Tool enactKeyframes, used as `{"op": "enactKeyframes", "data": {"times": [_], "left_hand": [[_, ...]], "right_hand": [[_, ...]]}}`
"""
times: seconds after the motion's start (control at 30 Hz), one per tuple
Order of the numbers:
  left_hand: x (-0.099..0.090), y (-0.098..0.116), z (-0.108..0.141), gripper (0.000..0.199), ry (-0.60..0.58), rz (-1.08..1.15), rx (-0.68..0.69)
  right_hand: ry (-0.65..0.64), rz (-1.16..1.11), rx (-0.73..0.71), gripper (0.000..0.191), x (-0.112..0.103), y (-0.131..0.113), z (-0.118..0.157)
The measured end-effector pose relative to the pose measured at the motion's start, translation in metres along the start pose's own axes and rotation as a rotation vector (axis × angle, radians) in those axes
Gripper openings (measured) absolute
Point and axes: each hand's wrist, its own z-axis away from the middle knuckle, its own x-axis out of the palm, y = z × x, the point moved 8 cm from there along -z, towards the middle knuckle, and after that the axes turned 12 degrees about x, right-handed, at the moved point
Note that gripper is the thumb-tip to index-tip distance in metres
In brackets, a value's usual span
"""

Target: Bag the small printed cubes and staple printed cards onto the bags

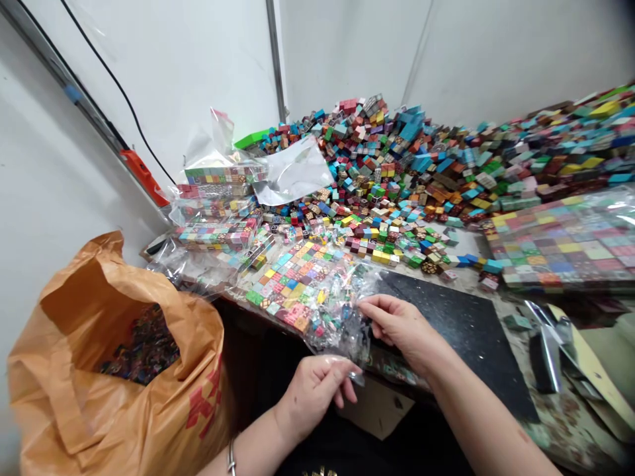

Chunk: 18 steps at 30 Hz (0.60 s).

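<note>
A clear plastic bag [342, 311] with small colourful pieces inside lies at the table's front edge, partly over a flat layer of patterned cubes [288, 277]. My left hand [320, 393] is closed, its thumb and fingers pinching the bag's near end. On the bag's right side, my right hand [397, 327] is closed too, thumb and forefinger together on the plastic. What the small pieces in the bag are is too blurred to tell. Right beside my right hand lies a black mat [456, 330].
A large heap of coloured cubes [397, 158] rests against the wall. Bagged stacks of cubes [218, 205] stand at the left, and a wrapped block of cubes [565, 244] at the right. An orange bag [198, 330] stands below left. A metal-and-black tool [543, 357] lies right.
</note>
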Motion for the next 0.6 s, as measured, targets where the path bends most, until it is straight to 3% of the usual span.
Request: {"op": "enactKeyframes", "data": {"times": [0.2, 0.33, 0.4, 0.47, 0.53, 0.6], "left_hand": [[0.043, 0.018, 0.004, 0.032, -0.416, -0.140, 0.095], [0.045, 0.028, 0.010, 0.027, -0.467, -0.161, 0.135], [0.035, 0.035, 0.009, 0.026, -0.405, -0.126, 0.172], [0.015, 0.049, 0.005, 0.023, -0.262, -0.124, 0.287], [-0.016, 0.067, -0.001, 0.021, -0.033, -0.237, 0.465], [-0.047, 0.083, -0.002, 0.021, 0.224, -0.494, 0.624]], "right_hand": [[0.157, 0.095, -0.141, 0.022, -0.049, -0.005, 0.009], [0.204, 0.084, -0.149, 0.021, -0.066, 0.004, 0.009], [0.190, 0.077, -0.145, 0.021, -0.066, 0.006, 0.008], [0.167, 0.054, -0.122, 0.022, -0.064, 0.008, 0.008], [0.160, -0.010, -0.082, 0.024, -0.065, 0.010, 0.009], [0.159, -0.110, -0.025, 0.027, -0.066, 0.013, 0.011]]}}
